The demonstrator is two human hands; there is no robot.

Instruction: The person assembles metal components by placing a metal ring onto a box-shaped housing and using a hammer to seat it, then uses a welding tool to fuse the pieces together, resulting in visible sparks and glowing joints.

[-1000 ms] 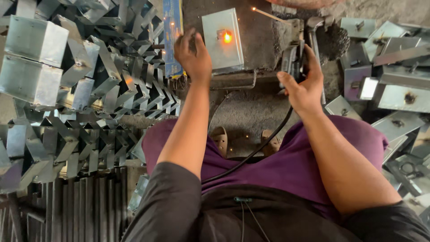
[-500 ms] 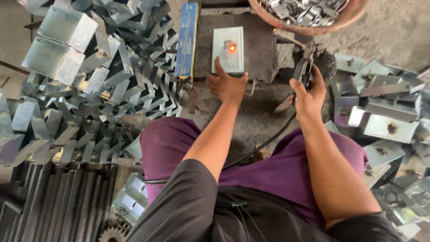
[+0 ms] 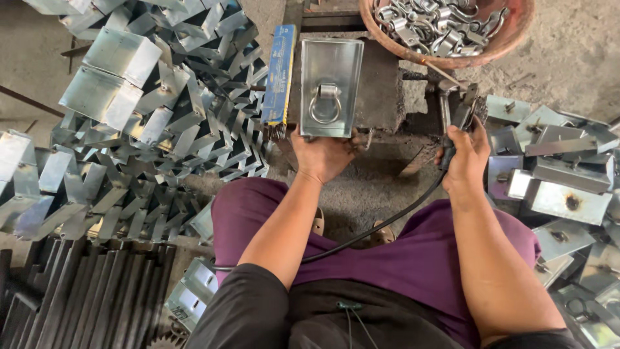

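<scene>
Since the earlier frame the orange glow on the metal tray [image 3: 332, 71] has gone out, and the left hand [image 3: 325, 154] has been drawn down to the tray's near edge, where it is now gripped. A long blue box [image 3: 279, 76] with pale printing is seen lying just left of the tray, on the same dark block [image 3: 381, 84]. The tray is a shallow, shiny, rectangular piece with raised sides; a ring on a small bracket [image 3: 325, 105] is fixed at its middle. The right hand [image 3: 466, 155] is closed around a black welding holder [image 3: 456, 119], from which a thin rod [image 3: 434, 68] and a black cable [image 3: 381, 226] are led. A reddish bowl [image 3: 510, 40] of metal rings is set beyond the block. Finished trays [image 3: 555, 187] are heaped at the right and folded metal pieces [image 3: 148, 129] at the left.
</scene>
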